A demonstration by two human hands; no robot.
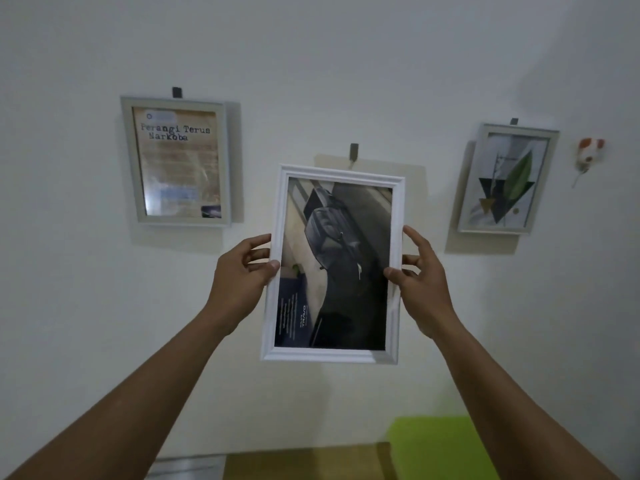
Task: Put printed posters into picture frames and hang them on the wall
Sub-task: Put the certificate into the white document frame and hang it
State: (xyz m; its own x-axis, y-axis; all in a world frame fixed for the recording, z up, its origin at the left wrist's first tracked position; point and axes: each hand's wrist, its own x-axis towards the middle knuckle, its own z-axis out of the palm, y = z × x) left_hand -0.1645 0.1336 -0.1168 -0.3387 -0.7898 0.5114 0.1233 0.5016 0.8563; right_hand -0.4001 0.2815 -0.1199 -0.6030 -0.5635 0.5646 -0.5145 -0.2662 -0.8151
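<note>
- White frame (332, 265), upright just below hook (353, 151).
- Pinched at side edges by left hand (239, 271) and right hand (420, 275).
- Text frame (176, 161) hung left, leaf frame (507, 178) right.

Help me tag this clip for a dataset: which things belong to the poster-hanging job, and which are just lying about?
Job: white picture frame with dark vehicle poster, held by left hand and right hand; grey wall hook above it; grey-framed text poster and grey-framed leaf print, both hung.
Lying about: orange-and-white wall ornament; lime-green block; brown wooden top.
</note>
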